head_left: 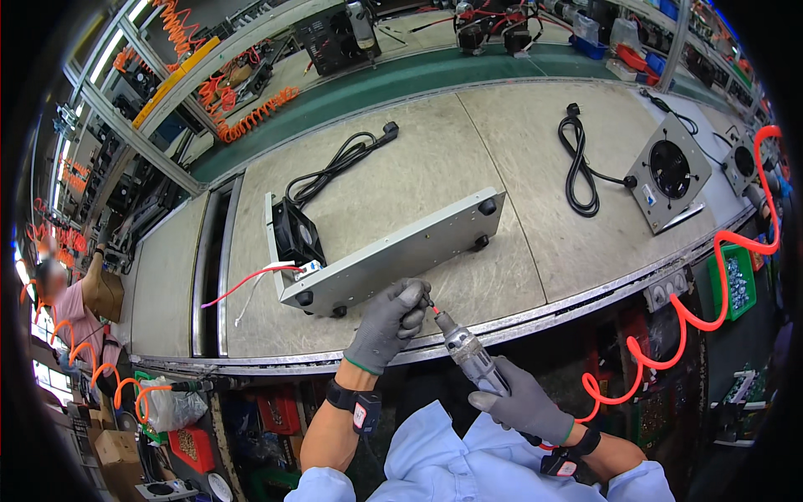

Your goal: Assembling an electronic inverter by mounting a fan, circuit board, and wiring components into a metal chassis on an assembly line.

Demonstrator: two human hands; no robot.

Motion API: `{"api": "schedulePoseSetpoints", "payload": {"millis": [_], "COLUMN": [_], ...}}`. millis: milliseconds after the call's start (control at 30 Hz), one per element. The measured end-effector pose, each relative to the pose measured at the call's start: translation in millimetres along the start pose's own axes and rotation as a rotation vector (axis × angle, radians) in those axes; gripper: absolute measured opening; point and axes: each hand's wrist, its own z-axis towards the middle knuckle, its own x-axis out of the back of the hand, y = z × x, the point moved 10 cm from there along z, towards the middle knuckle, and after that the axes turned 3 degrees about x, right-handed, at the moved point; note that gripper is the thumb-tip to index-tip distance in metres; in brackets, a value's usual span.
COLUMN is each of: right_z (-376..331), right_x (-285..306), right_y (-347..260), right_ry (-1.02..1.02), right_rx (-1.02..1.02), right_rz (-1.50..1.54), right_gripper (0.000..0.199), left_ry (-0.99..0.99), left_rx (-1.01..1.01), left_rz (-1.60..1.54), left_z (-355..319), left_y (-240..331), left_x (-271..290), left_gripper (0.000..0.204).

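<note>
My right hand (529,402), in a grey glove, is wrapped round a silver air screwdriver (475,360) that points up and to the left. At its tip, the gloved fingers of my left hand (386,325) are pinched together round a small dark piece too small to name. Just beyond my left hand lies a grey metal panel (393,251) standing on its long edge, with several black round feet. A black fan (297,234) is fixed at its left end, and red and white wires (251,280) trail from there.
Two coiled black power cords (343,163) (575,163) lie on the worktable (410,159). Another metal plate with a fan (669,171) stands at right. An orange coiled hose (644,360) hangs along the right front edge. A co-worker (75,293) is at far left; a green bin (736,280) holds screws.
</note>
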Motion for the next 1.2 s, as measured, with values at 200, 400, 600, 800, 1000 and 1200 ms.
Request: {"api": "schedulePoseSetpoints", "payload": {"millis": [200,400,600,800,1000,1200], "right_z": [-6.0,-0.8,0.5,-2.8,5.0,11.7], "right_x": [-1.1,-19.1,-21.1,-33.3,-5.6,2.0], "right_y": [5.0,2.1,5.6,10.4,10.6,9.1], "right_ry": [-0.146,-0.138,-0.183,-0.2,0.001,-0.004], "right_rx": [-0.148,-0.119,-0.145,-0.161,-0.118,-0.119], "right_rz": [0.086,0.098,0.055,0.139,0.046,0.079], "right_gripper": [0.041,0.036,0.035,0.037,0.04,0.037], "left_ry": [-0.005,0.211,0.139,0.273,0.377,0.387], "left_rx": [-0.007,-0.072,-0.037,-0.09,-0.593,-0.524], "left_rz": [0.035,-0.017,0.028,0.216,1.24,1.557], "left_z": [0.1,-15.1,-28.0,-38.0,-45.3,-22.8], "left_y": [1.6,0.1,1.0,-9.8,32.6,23.2], "left_x": [1.6,15.8,26.9,44.1,22.8,10.4], "left_gripper": [0.026,0.021,0.027,0.034,0.02,0.015]}}
